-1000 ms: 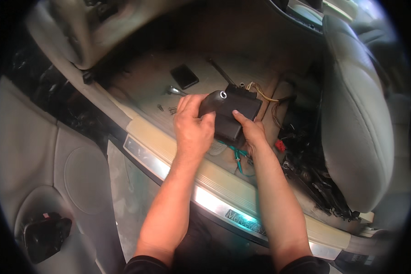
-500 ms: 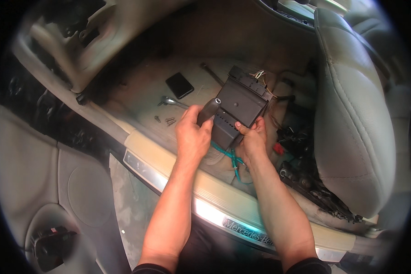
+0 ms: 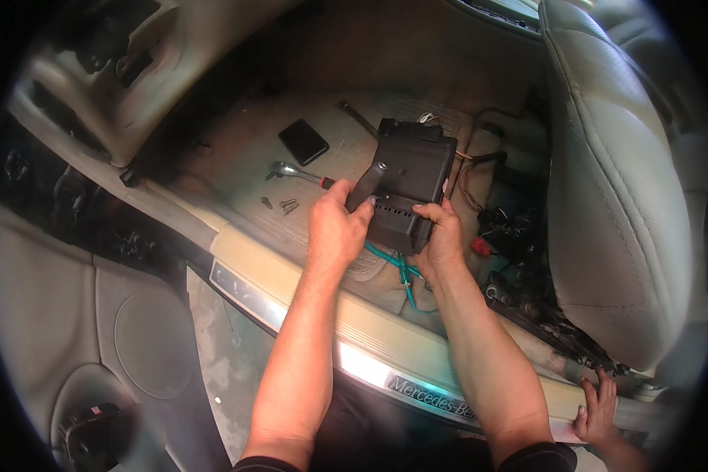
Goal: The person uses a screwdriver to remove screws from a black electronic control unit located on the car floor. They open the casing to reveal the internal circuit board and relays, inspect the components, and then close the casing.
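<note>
My right hand is closed on the right lower edge of a black plastic box, thumb on top and some fingers hidden beneath. The box has a row of small holes along a step and wires at its far end. In my left hand is a thick black tool handle with a light ring at its upper end. The handle leans over the box's left side; its working end is hidden. Just left of that hand, a ratchet wrench with a red collar lies on the car floor.
A flat black rectangular object, loose screws and a dark bar lie on the floor mat. A teal cord hangs below the box. The seat, exposed wiring and a red connector are right. Another person's hand rests on the sill.
The box has turned slightly counter-clockwise and tilted in my hands, and the tool handle has tipped with it. Another person's hand has come in at the lower right. The view has shifted slightly.
</note>
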Demonstrator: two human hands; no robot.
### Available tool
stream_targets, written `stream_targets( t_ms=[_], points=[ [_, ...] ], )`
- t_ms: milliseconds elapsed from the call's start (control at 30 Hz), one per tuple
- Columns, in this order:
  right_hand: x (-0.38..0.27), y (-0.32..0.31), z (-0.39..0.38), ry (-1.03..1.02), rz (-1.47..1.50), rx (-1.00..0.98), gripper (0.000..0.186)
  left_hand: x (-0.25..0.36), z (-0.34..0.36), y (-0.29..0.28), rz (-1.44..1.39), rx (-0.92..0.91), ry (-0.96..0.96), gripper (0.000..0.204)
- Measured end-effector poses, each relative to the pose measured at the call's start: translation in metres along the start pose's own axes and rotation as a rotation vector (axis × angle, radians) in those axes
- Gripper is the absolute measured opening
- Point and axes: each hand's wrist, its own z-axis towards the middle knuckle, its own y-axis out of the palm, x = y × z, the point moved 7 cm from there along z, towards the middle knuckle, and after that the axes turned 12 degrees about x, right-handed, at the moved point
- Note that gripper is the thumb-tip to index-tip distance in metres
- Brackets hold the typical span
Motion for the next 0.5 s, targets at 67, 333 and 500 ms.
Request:
stream_targets(
  t_ms=[67, 333, 500],
  points=[
    [0.002, -0.001, 0.003, -0.005, -0.104, -0.033, 0.042, -0.007, 0.001, 0.002, -0.002, -0.041, -0.003, 0.023],
    [0.014, -0.001, -0.01, 0.121, -0.361, 0.163, 0.028, -0.017, -0.001, 0.007, 0.104, -0.081, 0.031, 0.025],
    [0.022, -0.013, 0.008, 0.089, -0.143, 0.011, 0.036, -0.004, -0.001, -0.002, 0.066, -0.014, 0.03, 0.025]
  ],
)
